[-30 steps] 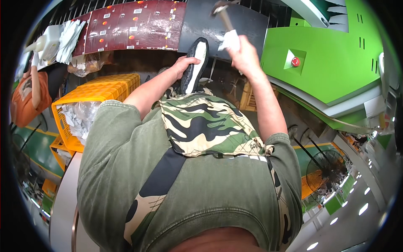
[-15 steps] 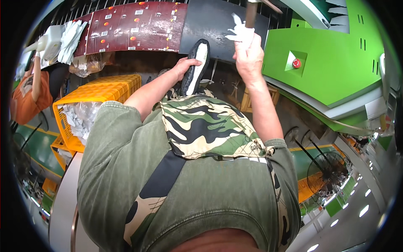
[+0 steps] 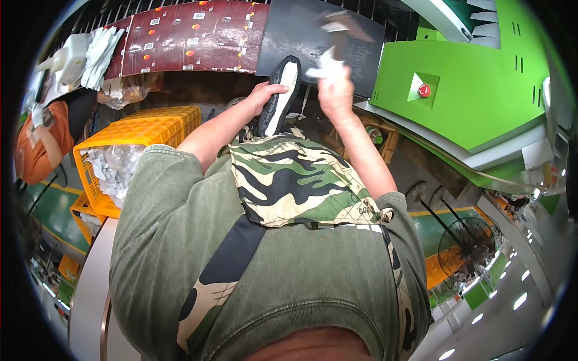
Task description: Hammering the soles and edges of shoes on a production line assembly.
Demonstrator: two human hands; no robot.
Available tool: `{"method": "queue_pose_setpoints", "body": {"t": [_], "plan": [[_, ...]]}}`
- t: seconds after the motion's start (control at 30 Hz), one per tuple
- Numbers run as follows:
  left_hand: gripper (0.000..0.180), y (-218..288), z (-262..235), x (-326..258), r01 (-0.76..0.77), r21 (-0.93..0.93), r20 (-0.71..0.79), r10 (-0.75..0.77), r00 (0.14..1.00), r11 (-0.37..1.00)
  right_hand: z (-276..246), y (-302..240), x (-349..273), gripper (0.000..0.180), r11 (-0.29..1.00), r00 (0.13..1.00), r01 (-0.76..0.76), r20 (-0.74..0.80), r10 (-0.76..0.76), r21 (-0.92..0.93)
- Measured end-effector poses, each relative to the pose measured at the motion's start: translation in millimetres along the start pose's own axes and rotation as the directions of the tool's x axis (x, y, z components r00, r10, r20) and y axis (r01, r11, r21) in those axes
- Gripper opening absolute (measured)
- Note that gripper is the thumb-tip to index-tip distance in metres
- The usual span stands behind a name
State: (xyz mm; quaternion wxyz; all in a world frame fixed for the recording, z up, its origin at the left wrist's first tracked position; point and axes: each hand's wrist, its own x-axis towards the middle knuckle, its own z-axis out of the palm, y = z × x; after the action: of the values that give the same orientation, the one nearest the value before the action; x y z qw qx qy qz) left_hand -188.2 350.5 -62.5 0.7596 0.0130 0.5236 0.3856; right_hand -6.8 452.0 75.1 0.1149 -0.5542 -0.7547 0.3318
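Note:
My left hand (image 3: 264, 96) is closed on a black shoe (image 3: 283, 90), its thumb lying across the long white middle of the face turned up. The shoe stands lengthwise over my camouflage apron (image 3: 295, 174), its far end in front of the dark bench sheet (image 3: 295, 36). To the right, my right hand (image 3: 337, 96) grips a hammer (image 3: 342, 39) by its handle, which is wrapped in white cloth (image 3: 326, 65). Motion blurs the hammer's head and the cloth. The hammer is above the dark sheet, apart from the shoe.
A green machine (image 3: 463, 90) with a red button (image 3: 424, 91) stands at right. Yellow crates (image 3: 138, 129) holding white material are on the left. White gloves (image 3: 101, 57) lie by a maroon sheet (image 3: 195, 36). A person in orange (image 3: 45, 141) is at far left; a fan (image 3: 466, 246) stands right.
My right hand and the hammer have moved left, toward the shoe. The left hand and shoe have hardly moved. The person in orange has shifted an arm.

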Motion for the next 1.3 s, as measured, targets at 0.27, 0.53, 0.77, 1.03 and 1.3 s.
{"method": "queue_pose_setpoints", "body": {"t": [0.27, 0.53, 0.77, 1.03, 1.3], "plan": [[0.048, -3, -3, -2, -0.030, -0.002, -0.007, 0.030, 1.000, 1.000, -57, -37, 25, 0.031, 0.966, 0.986, 0.140, -0.120, -0.116, 0.219], [0.049, 3, -3, 4, -0.056, -0.017, 0.001, 0.056, 0.998, 0.998, -11, 8, 13, 0.034, 0.974, 0.958, -0.040, 0.268, 0.102, -0.224], [0.050, -3, -8, 4, -0.041, -0.039, -0.008, 0.041, 0.999, 0.998, -4, -9, -3, 0.039, 0.896, 0.984, -0.084, -0.105, 0.144, 0.435], [0.055, -2, -9, -3, -0.051, -0.039, 0.002, 0.051, 0.999, 0.998, -45, -22, 6, 0.032, 0.916, 0.993, -0.122, 0.038, 0.116, 0.382], [0.054, 2, -8, 1, -0.034, -0.051, -0.011, 0.033, 0.999, 0.998, -3, -2, -10, 0.034, 0.915, 0.846, -0.400, 0.404, 0.347, 0.052]]}}
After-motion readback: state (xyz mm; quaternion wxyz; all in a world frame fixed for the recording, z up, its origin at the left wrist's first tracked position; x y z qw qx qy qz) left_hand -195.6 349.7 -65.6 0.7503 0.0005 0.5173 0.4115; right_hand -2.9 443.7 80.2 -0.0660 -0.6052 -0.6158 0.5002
